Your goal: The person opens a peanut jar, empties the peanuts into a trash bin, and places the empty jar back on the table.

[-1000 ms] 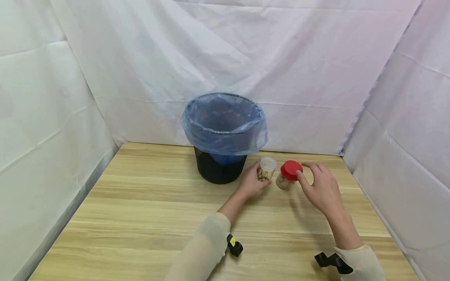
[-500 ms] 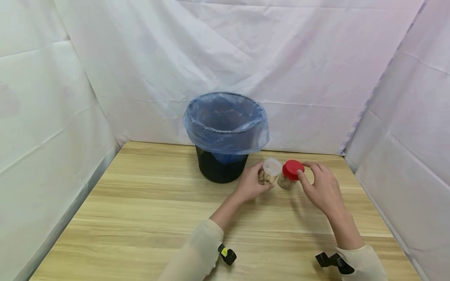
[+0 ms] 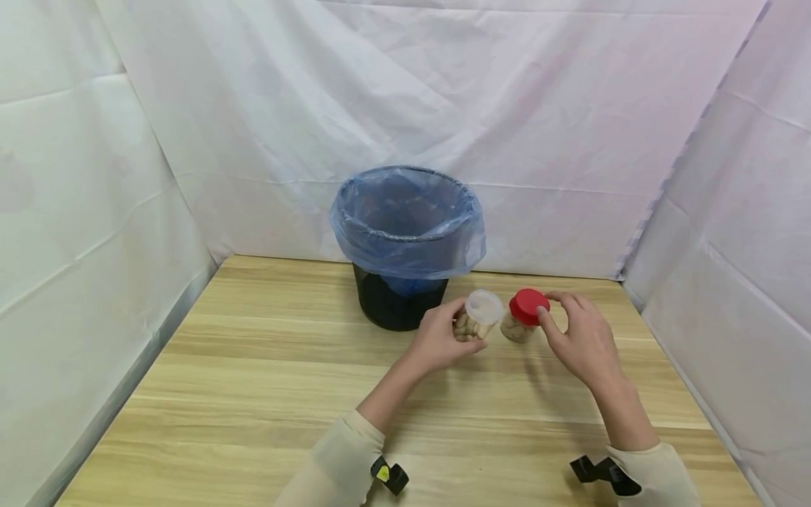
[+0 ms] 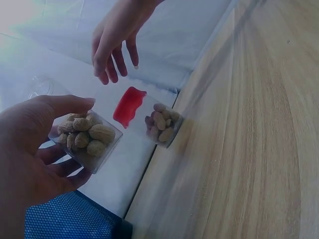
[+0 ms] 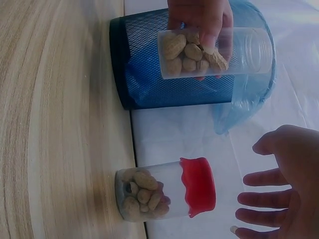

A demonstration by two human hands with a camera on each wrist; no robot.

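My left hand point(image 3: 457, 322) grips a small clear jar of peanuts point(image 3: 476, 318) with a clear lid, held tilted just above the wooden table point(image 3: 253, 394). In the right wrist view this clear jar point(image 5: 214, 52) hangs clear of the tabletop with the left hand point(image 5: 199, 20) curled round it. A second peanut jar point(image 3: 521, 320) with a red lid point(image 3: 528, 305) stands on the table to its right. My right hand point(image 3: 557, 310) hovers at the red lid with fingers spread. In the wrist views the right hand point(image 5: 271, 199) leaves a gap to the red-lidded jar point(image 5: 159, 194).
A black mesh bin point(image 3: 398, 306) lined with a blue plastic bag point(image 3: 405, 232) stands just behind the jars, left of them. White sheets close off the back and both sides. The table edge runs close on the right.
My left hand has drawn the clear jar slightly left and nearer, tilting it. The right hand has closed in on the red lid from the right.
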